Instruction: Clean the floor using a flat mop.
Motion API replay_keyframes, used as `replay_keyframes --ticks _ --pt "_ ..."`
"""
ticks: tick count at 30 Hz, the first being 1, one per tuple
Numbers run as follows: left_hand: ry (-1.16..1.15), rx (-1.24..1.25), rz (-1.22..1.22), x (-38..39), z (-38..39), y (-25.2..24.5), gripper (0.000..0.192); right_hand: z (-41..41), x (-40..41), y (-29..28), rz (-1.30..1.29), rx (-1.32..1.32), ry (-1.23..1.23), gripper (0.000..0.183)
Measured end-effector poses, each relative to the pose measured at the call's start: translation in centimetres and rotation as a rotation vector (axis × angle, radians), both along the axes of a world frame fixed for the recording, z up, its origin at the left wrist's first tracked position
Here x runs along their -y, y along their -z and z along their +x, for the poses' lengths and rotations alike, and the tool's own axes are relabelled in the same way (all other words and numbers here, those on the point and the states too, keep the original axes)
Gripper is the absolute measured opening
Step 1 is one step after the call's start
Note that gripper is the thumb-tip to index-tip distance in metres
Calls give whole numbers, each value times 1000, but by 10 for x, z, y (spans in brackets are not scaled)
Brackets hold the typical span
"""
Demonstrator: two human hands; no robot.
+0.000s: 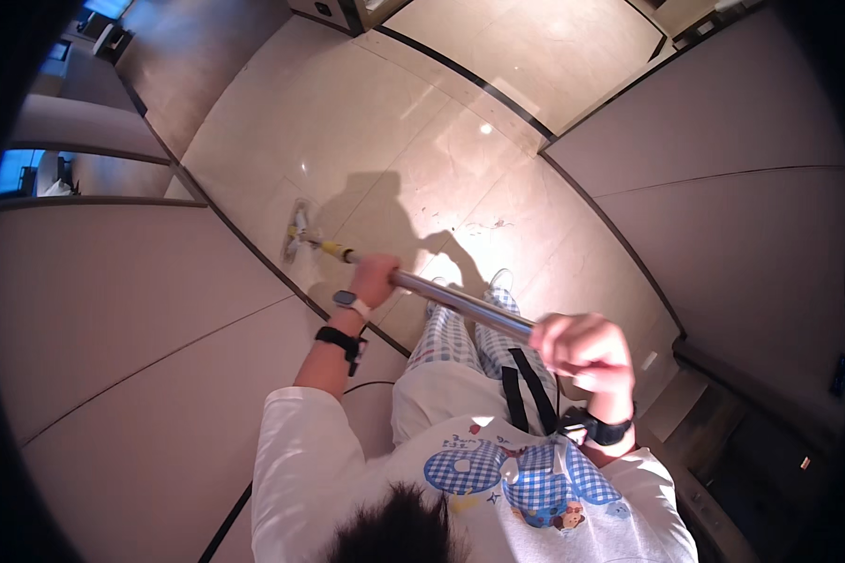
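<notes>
A flat mop's shiny metal handle (465, 304) slants across the front of my body. My left hand (376, 280) is wrapped around its lower part, just above a yellow collar (336, 250). Around the upper end closes my right hand (584, 346), which hides the tip of the handle. At the far end the mop head (296, 233) rests on the glossy tile floor (366, 127), near the left wall; its edges are blurred. Bits of dark debris (496, 224) lie on the tiles ahead of my shoes (502, 279), to the right of the mop head.
Panelled walls rise on the left (127, 310) and right (704, 232). A dark threshold strip (465, 74) crosses the floor ahead. At upper left, an opening (105, 172) in the wall shows another room. A dark recessed unit (760, 450) stands at lower right.
</notes>
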State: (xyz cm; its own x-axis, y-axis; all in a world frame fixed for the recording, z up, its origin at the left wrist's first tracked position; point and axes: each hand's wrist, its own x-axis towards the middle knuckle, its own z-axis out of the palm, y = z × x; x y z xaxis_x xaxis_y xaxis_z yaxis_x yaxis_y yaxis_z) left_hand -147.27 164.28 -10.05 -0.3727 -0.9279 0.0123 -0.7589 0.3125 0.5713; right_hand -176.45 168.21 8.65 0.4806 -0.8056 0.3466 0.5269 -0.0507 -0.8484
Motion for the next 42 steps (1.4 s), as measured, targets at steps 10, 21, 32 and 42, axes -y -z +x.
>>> replay_keyframes --ticks 10,21,32,42 --pt "-142 242 1 15 125 52 12 133 9 81 25 -142 -60 32" --pt "30 16 -42 -4 -32 67 14 -17 -30 4 485 -375 318 45" --pt "434 -695 98 -78 -299 -16 17 -192 -135 -121 -51 -233 651 49" --pt "427 -293 125 -99 -273 -43 14 -222 -159 -97 -336 -17 146 36"
